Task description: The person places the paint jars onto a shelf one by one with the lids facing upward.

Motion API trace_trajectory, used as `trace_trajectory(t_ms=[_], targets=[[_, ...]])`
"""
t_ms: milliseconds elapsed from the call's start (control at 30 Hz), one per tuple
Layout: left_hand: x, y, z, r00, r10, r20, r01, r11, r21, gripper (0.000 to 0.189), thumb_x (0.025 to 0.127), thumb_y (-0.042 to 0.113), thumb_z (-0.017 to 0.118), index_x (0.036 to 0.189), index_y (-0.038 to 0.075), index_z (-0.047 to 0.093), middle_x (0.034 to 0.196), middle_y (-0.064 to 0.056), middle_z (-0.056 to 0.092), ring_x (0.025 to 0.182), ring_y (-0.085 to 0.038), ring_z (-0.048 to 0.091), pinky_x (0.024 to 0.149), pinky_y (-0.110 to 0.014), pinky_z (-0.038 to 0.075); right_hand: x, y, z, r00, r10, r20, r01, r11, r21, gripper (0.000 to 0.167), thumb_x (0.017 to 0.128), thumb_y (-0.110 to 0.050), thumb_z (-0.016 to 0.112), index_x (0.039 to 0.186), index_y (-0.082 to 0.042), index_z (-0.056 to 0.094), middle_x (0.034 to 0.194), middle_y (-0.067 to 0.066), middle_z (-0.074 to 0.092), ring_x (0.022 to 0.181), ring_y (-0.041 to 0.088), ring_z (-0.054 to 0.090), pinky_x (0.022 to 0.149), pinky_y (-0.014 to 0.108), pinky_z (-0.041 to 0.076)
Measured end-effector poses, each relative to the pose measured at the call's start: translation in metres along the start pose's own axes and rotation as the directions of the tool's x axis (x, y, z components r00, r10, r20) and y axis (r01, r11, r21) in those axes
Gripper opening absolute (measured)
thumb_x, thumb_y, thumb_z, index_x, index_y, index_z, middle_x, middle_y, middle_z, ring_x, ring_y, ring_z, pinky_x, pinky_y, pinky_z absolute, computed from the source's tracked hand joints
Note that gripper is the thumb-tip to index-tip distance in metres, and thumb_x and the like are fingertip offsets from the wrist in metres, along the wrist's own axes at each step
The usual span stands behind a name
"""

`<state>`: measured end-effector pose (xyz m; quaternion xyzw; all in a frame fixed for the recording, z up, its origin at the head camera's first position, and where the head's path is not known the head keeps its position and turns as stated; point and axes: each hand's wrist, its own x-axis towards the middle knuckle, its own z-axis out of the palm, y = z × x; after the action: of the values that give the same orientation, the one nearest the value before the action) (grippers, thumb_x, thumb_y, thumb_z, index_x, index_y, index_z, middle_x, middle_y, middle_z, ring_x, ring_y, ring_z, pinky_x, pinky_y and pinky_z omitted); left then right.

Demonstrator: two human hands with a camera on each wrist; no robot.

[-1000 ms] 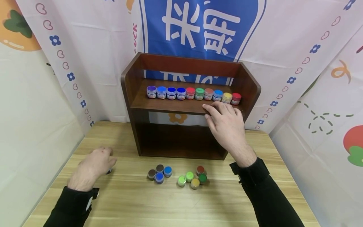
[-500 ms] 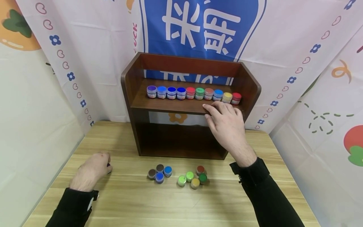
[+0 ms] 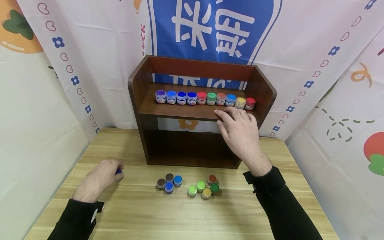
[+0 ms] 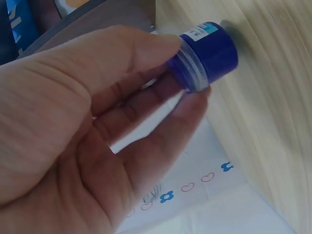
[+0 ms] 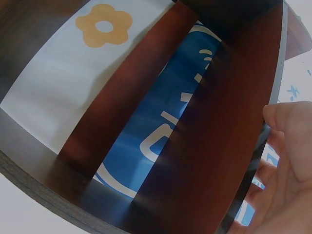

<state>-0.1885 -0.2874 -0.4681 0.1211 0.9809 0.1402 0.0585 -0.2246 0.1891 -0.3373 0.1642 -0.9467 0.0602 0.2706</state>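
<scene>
My left hand (image 3: 100,178) is low over the table at the left. Its thumb and fingertips pinch a small dark blue-purple paint jar (image 4: 214,53), clearest in the left wrist view; in the head view only a bit of it shows. My right hand (image 3: 241,135) grips the front edge of the brown shelf board (image 3: 180,112), fingers on top and thumb at the edge. Behind those fingers, a row of paint jars runs along the board, from a purple-lidded jar (image 3: 160,96) at the left to a red one (image 3: 250,103) at the right.
On the table (image 3: 144,216), before the two-tier wooden rack (image 3: 139,133), stand two clusters of jars. One has brown and blue lids, including a blue jar (image 3: 169,187); the other has green, yellow and red-brown lids, including a yellow jar (image 3: 206,193). Printed cloth (image 3: 114,66) hangs around.
My left hand has lowered a little, then shifted slightly, and the jar's purple-blue side has come into sight between its fingers. The right hand and the jar row have stayed put.
</scene>
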Motion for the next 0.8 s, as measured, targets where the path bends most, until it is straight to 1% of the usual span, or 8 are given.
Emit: trace_trajectory(t_ms=[133,300,400,533,800], targets=[[0.0,0.002,0.001,0.999,0.046,-0.019,-0.047,0.999,-0.012,0.022,0.1,0.003,0.088,0.118,-0.007,0.08,0.114,-0.029,0.082,0.104,-0.045,0.083,0.09,-0.063,0.072,0.0,0.0,0.001,1.0,0.0,-0.001,0.0,1.0,0.001,0.042,0.123,-0.04,0.06,0.161,-0.027,0.072,0.157,0.011,0.07,0.15,0.038,0.064,0.126,0.067,0.052],[0.001,0.005,0.002,0.992,0.113,-0.052,-0.113,0.994,0.006,0.02,0.099,0.003,0.09,0.117,-0.003,0.083,0.114,-0.024,0.085,0.105,-0.043,0.084,0.092,-0.063,0.073,0.0,0.0,0.001,1.0,0.002,-0.003,-0.002,1.0,0.004,0.042,0.123,-0.04,0.06,0.161,-0.028,0.072,0.157,0.011,0.07,0.151,0.039,0.063,0.127,0.067,0.052],[0.001,0.008,0.003,0.983,0.168,-0.079,-0.168,0.986,0.013,0.019,0.097,0.0,0.092,0.115,-0.001,0.084,0.114,-0.021,0.085,0.107,-0.043,0.085,0.093,-0.061,0.073,0.0,0.001,0.001,1.0,0.001,-0.005,-0.001,1.0,0.004,0.042,0.123,-0.04,0.06,0.161,-0.028,0.072,0.157,0.01,0.07,0.151,0.038,0.064,0.126,0.067,0.052],[0.002,0.012,0.004,0.968,0.228,-0.101,-0.23,0.973,-0.005,0.022,0.095,-0.003,0.093,0.114,0.0,0.083,0.114,-0.017,0.084,0.107,-0.039,0.085,0.092,-0.057,0.074,0.0,0.001,0.001,1.0,0.001,-0.007,-0.001,1.0,0.005,0.042,0.123,-0.04,0.06,0.161,-0.028,0.072,0.157,0.011,0.071,0.151,0.038,0.064,0.127,0.067,0.052],[0.005,0.02,0.006,0.952,0.289,-0.099,-0.295,0.955,-0.046,0.023,0.095,-0.005,0.092,0.115,0.003,0.084,0.113,-0.01,0.083,0.108,-0.034,0.084,0.094,-0.055,0.074,0.0,0.0,0.001,1.0,0.003,-0.003,-0.003,1.0,0.007,0.042,0.123,-0.04,0.059,0.161,-0.028,0.072,0.157,0.011,0.07,0.151,0.038,0.064,0.127,0.067,0.051]])
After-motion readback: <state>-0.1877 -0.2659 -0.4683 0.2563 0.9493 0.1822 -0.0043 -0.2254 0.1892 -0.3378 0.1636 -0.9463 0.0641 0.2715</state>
